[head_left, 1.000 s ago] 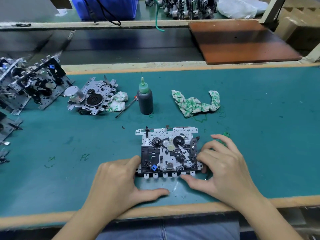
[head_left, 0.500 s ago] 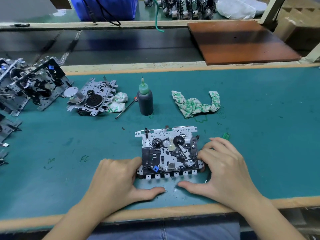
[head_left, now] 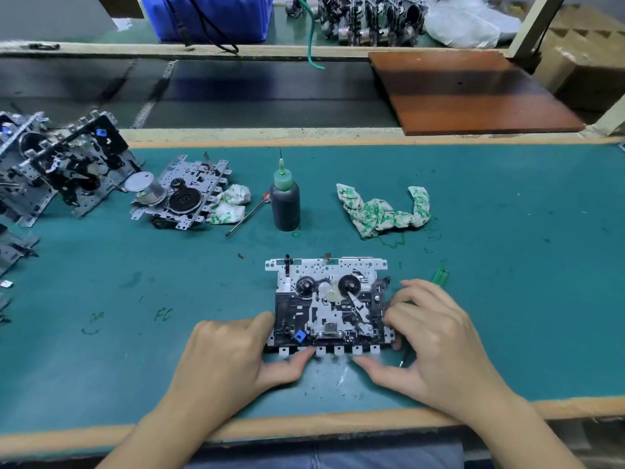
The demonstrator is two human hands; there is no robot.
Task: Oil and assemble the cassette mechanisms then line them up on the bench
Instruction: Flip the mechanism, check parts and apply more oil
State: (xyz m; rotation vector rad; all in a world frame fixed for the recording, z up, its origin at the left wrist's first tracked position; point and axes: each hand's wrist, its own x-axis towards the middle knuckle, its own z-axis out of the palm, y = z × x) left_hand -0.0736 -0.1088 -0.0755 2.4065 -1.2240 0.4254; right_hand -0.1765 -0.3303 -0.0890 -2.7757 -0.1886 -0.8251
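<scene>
A cassette mechanism [head_left: 329, 301], a metal plate with two black reels and a blue tab, lies flat on the green mat near the front edge. My left hand [head_left: 233, 357] grips its left side, thumb against the front tabs. My right hand [head_left: 436, 346] grips its right side, fingers curled over the edge and thumb at the front tabs. A dark oil bottle [head_left: 285, 201] with a green needle cap stands behind the mechanism. Another mechanism [head_left: 179, 194] with a silver motor lies at the back left. Several more mechanisms [head_left: 57, 167] lean in a row at the far left.
A stained white-green rag [head_left: 382, 211] lies right of the oil bottle and a smaller rag [head_left: 230, 203] beside the back-left mechanism. A thin pick tool [head_left: 247, 214] lies left of the bottle. A small green part [head_left: 439, 275] sits right of my right hand. A brown board [head_left: 466, 93] lies behind the bench.
Both thumbs have moved in toward the front tabs of the mechanism, and both hands have closed tighter on its sides. The mechanism stays in place.
</scene>
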